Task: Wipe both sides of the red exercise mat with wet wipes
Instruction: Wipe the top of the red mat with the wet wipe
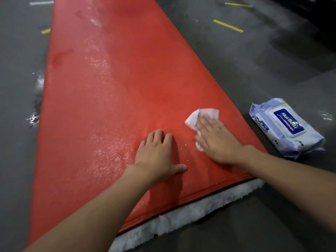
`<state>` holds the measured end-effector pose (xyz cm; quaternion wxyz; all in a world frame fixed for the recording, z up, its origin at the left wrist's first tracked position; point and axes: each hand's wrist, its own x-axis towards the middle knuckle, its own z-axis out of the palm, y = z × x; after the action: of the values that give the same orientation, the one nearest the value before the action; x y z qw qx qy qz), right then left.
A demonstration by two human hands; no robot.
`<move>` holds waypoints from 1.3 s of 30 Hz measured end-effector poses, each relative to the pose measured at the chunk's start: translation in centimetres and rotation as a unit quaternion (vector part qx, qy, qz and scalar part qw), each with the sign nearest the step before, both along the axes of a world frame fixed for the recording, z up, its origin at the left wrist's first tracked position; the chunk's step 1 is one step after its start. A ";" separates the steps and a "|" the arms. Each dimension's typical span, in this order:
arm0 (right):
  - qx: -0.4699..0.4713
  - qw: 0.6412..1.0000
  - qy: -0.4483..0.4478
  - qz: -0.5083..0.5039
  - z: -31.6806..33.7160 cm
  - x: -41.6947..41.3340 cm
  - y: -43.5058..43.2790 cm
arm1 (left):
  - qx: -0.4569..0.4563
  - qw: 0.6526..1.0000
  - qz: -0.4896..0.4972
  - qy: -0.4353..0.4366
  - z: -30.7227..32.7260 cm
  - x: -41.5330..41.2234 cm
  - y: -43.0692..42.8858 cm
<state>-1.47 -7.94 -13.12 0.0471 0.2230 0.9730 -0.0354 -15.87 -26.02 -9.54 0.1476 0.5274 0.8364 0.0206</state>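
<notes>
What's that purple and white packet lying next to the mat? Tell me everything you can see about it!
The wipes packet is a soft, crinkly plastic pouch, pale lilac and white. On top sits a white flip lid with a dark blue label and white letters, and the lid looks closed. The packet still looks plump and lies flat, label up, on the grey floor, close beside the right edge of the red mat. Only the floor touches it.

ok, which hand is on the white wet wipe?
The right hand, pressing the crumpled white wet wipe flat against the red exercise mat; the left hand rests bare on the mat, no wipe under it.
</notes>
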 end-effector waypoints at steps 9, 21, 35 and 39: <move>0.006 1.000 -0.011 0.010 0.7 -0.7 -0.9 | -0.041 0.997 0.060 0.007 0.4 -0.7 -1.3; -0.008 0.994 -0.035 0.106 0.7 0.2 -2.9 | -0.094 0.995 0.014 -0.023 1.3 -3.0 -2.6; 0.013 0.999 -0.035 0.032 1.1 -3.1 -2.2 | -0.128 0.991 0.026 -0.034 1.6 -4.4 -4.4; -0.009 0.993 -0.020 0.119 0.8 -2.4 -5.6 | -0.124 0.991 0.026 -0.028 1.4 -4.3 -5.1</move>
<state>-3.90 -13.53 -12.36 0.0723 0.1056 0.9912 -0.0338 -20.20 -31.12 -8.16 0.2350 0.4821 0.8415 -0.0648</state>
